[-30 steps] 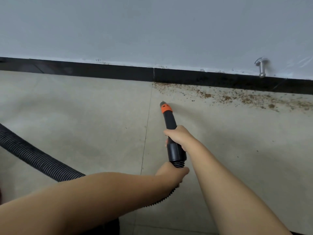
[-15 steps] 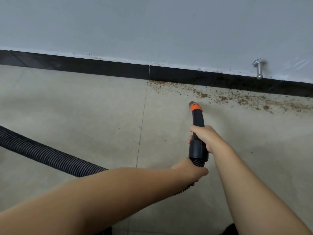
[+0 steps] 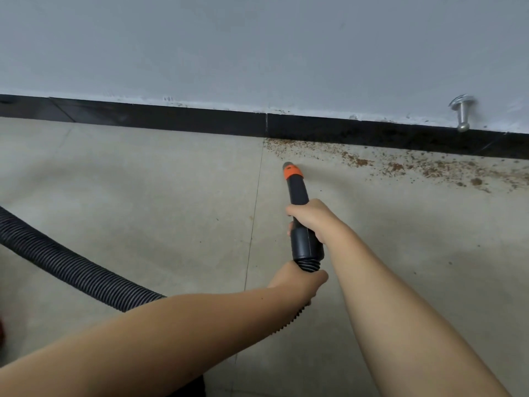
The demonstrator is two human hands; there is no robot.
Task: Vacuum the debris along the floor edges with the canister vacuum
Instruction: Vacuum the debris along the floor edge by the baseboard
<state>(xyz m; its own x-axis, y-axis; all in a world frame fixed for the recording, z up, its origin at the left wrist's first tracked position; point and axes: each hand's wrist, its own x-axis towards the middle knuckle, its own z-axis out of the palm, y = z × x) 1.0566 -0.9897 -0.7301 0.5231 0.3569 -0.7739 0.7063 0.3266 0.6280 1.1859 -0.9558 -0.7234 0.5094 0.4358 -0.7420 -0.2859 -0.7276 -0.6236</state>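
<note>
A black vacuum nozzle (image 3: 299,196) with an orange collar points at the floor a little short of the black baseboard (image 3: 171,121). My right hand (image 3: 310,217) grips the nozzle tube at its middle. My left hand (image 3: 300,282) holds the ribbed black hose (image 3: 71,270) just behind the tube's end. Brown crumb debris (image 3: 400,166) lies in a strip along the baseboard, from just past the nozzle tip out to the right edge. The canister is out of view.
A grey wall rises above the baseboard, with a metal door stop (image 3: 462,114) sticking out at the right. The hose loops across the beige tiled floor (image 3: 143,196) at the left. A tile seam runs down the floor just left of the nozzle.
The nozzle swung right half a second ago and has come back left, its tip now near the left end of the debris strip. Both hands keep their hold.
</note>
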